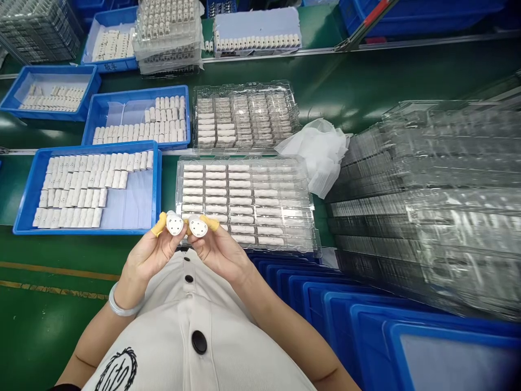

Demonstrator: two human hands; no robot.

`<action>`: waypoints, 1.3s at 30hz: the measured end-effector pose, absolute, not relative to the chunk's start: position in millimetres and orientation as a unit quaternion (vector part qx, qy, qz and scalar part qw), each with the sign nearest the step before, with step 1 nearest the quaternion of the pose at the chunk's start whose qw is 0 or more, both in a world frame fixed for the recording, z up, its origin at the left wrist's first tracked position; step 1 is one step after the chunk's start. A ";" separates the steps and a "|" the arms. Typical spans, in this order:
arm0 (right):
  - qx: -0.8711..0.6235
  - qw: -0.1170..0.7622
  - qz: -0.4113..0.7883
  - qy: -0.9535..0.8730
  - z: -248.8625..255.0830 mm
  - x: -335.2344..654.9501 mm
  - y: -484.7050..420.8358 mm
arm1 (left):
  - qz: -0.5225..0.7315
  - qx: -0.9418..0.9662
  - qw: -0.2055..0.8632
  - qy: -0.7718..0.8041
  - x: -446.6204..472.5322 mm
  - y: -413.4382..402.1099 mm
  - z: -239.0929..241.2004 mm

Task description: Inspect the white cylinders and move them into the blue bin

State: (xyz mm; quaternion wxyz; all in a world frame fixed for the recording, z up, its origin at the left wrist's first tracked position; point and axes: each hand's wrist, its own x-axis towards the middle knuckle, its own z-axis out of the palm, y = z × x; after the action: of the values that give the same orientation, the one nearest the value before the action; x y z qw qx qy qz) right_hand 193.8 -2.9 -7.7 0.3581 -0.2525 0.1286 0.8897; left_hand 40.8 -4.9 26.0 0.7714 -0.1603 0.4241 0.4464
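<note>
left hand [151, 254]: fingertips clamped on left white connector housing [175, 224] | right hand [217, 251]: fingertips clamped on right white connector housing [198, 227] | housings side by side at chest, almost touching, end faces toward the camera, long axes pointing away (yellow finger cots [159, 224] on the gripping tips) | clear blister tray [303, 228] just beyond, nearer the right hand | blue bin [81, 231] to the left

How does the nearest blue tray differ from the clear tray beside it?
The blue tray is opaque; the clear tray is see-through with moulded slots. In the blue tray, white parts pack tight in rows; in the clear tray, each lies in its own slot. Both hold white parts on the green table.
</note>
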 end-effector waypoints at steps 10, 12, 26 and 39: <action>-0.274 0.441 0.850 -0.085 4.9 196.5 -7.2 | 0.429 0.083 0.829 0.349 39.5 -14.3 19.5; -0.269 0.436 0.850 -0.124 7.2 195.5 -7.5 | 0.422 0.101 0.829 0.353 40.3 -14.5 17.7; -0.294 0.426 0.847 -0.122 11.8 193.5 -8.4 | 0.435 0.126 0.811 0.370 40.5 -13.5 14.7; -0.462 0.419 0.735 -0.267 3.7 172.4 -17.5 | 0.454 0.157 0.744 0.465 51.3 -19.0 14.5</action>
State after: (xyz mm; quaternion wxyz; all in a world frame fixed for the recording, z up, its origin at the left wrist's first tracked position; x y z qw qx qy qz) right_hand 172.4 -17.5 3.7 0.4189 -0.4615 -0.2673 0.7349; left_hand 51.3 -19.0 14.5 0.7438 0.1568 0.4649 0.4539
